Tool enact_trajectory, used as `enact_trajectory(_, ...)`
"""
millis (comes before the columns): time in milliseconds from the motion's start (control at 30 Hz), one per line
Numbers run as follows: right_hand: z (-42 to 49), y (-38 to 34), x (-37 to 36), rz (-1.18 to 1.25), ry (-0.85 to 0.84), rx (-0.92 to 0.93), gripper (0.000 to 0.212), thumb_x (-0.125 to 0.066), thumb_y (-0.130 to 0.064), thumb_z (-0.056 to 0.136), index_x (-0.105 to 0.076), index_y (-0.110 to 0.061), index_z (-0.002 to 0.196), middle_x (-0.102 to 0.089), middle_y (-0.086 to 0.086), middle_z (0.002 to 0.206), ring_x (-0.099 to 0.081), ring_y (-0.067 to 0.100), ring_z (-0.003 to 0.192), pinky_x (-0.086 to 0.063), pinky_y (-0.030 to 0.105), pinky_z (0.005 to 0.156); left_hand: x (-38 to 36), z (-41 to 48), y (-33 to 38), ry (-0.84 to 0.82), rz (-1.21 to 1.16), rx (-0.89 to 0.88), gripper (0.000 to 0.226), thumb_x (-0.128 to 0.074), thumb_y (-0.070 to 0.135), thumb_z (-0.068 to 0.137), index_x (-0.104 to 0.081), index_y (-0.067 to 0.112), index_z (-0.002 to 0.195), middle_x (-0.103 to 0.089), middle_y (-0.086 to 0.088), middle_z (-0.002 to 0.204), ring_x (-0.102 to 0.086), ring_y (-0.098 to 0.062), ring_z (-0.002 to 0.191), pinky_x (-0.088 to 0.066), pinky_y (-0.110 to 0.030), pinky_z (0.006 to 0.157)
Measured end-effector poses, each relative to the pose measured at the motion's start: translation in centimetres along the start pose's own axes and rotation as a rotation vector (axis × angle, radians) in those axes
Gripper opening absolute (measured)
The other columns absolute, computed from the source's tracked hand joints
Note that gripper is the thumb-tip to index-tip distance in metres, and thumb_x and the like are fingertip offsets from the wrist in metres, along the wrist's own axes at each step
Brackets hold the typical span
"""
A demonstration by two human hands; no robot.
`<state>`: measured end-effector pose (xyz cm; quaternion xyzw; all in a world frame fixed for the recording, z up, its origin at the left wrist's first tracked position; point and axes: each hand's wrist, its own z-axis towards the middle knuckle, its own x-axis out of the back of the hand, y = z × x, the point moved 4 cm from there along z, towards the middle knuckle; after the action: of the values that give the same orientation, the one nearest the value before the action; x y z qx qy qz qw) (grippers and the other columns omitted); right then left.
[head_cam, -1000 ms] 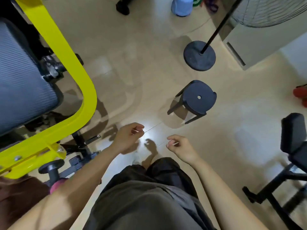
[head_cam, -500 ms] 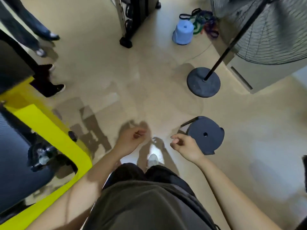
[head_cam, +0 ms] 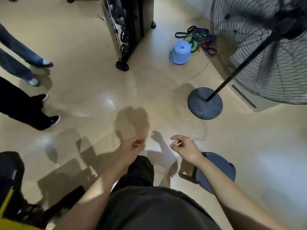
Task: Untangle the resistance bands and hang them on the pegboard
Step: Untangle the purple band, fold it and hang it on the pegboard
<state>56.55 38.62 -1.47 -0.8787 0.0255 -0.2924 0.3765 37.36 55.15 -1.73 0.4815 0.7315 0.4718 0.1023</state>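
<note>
Bands point(head_cam: 197, 39) tangle partly behind fan point(head_cam: 265, 47); right hand point(head_cam: 185, 148) pinches stick point(head_cam: 179, 143), left hand point(head_cam: 131, 147) unclear.

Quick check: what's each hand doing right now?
Left hand: fingers curled, contents cannot be told.
Right hand: pinching a thin pale stick.

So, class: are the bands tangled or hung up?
Tangled: the bands lie in a mixed heap on the floor behind the blue stool. None is hung.

Open floor point(head_cam: 93, 67) runs ahead; blue stool point(head_cam: 180, 53) and fan base point(head_cam: 198, 109) crowd the resistance bands point(head_cam: 196, 37).
</note>
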Motion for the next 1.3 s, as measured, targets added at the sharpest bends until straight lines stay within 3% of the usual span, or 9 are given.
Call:
enact_trajectory(100,3.9,-2.7,1.4,0.000,0.020,-0.027,0.022,-0.069,-0.018,0.091,-0.069,-0.019,0.112,-0.064,-0.008,0.084,-0.061,0.010,0.073,-0.052,0.036,0.081,1.9,4.9,2.1,-0.084,0.034,0.005,0.020,-0.066,0.018,0.096,-0.066,0.035,0.107,-0.069,0.014,0.107,-0.063,-0.004,0.098,-0.045,-0.006,0.071)
enact_trajectory(267,10.3,-6.9,4.4,0.006,0.077,-0.035,0.022,-0.070,-0.018,0.091,-0.070,-0.022,0.112,-0.066,-0.005,0.088,-0.063,0.013,0.073,-0.052,0.032,0.081,5.2,13.9,7.0,-0.202,0.176,-0.042,0.020,-0.068,0.019,0.095,-0.067,0.030,0.112,-0.069,0.013,0.106,-0.066,-0.008,0.096,-0.048,-0.011,0.073)
enact_trajectory(467,18.6,-9.6,8.1,0.028,0.124,-0.050,0.024,-0.072,-0.019,0.089,-0.072,-0.021,0.112,-0.069,-0.004,0.089,-0.066,0.012,0.073,-0.053,0.032,0.081,7.2,24.8,13.6,-0.179,0.251,-0.099,0.018,-0.069,0.020,0.094,-0.068,0.030,0.109,-0.068,0.018,0.098,-0.064,0.000,0.087,-0.048,-0.015,0.074)
enact_trajectory(600,25.5,-10.7,10.6,0.032,0.061,-0.046,0.028,-0.070,-0.025,0.089,-0.069,-0.019,0.117,-0.070,-0.002,0.095,-0.067,0.015,0.081,-0.052,0.030,0.077,7.6,31.3,17.3,-0.215,0.351,-0.113,0.021,-0.067,0.025,0.095,-0.070,0.029,0.115,-0.069,0.015,0.105,-0.064,0.000,0.092,-0.051,-0.018,0.080)
enact_trajectory(700,31.2,-11.9,12.8,0.048,0.007,-0.056,0.031,-0.069,-0.028,0.090,-0.066,-0.022,0.121,-0.069,-0.003,0.098,-0.064,0.011,0.080,-0.044,0.022,0.070,8.2,35.4,20.3,-0.183,0.371,-0.101,0.018,-0.067,0.025,0.094,-0.070,0.030,0.111,-0.068,0.017,0.101,-0.063,0.000,0.090,-0.053,-0.023,0.083)
enact_trajectory(800,36.1,-13.9,15.1,-0.011,0.001,-0.027,0.028,-0.069,-0.027,0.090,-0.067,-0.024,0.118,-0.068,-0.007,0.096,-0.062,0.010,0.078,-0.044,0.021,0.072,8.9,39.3,23.2,-0.170,0.382,-0.097,0.018,-0.067,0.024,0.093,-0.071,0.029,0.110,-0.069,0.015,0.100,-0.063,-0.003,0.090,-0.055,-0.030,0.087)
enact_trajectory(967,43.3,-17.8,18.8,-0.050,-0.035,-0.034,0.030,-0.068,-0.030,0.089,-0.067,-0.023,0.119,-0.071,-0.006,0.100,-0.065,0.008,0.080,-0.048,0.021,0.071,10.3,46.1,27.7,-0.163,0.389,-0.112,0.019,-0.068,0.023,0.091,-0.072,0.027,0.110,-0.070,0.016,0.100,-0.065,0.000,0.091,-0.055,-0.029,0.086)
enact_trajectory(1200,55.0,-22.8,22.7,-0.149,-0.029,-0.074,0.033,-0.067,-0.032,0.090,-0.066,-0.024,0.122,-0.067,-0.009,0.101,-0.062,0.009,0.083,-0.049,0.025,0.077,13.6,58.6,32.4,-0.258,0.412,-0.124,0.022,-0.066,0.031,0.094,-0.070,0.030,0.115,-0.067,0.021,0.101,-0.063,0.005,0.094,-0.046,-0.012,0.080)
enact_trajectory(1300,59.6,-25.8,24.7,-0.131,-0.008,-0.129,0.033,-0.067,-0.032,0.089,-0.066,-0.024,0.122,-0.069,-0.008,0.104,-0.065,0.011,0.088,-0.053,0.030,0.082,16.2,65.3,34.6,-0.336,0.477,-0.115,0.024,-0.064,0.039,0.092,-0.069,0.035,0.115,-0.068,0.022,0.106,-0.064,0.003,0.098,-0.050,-0.018,0.085)
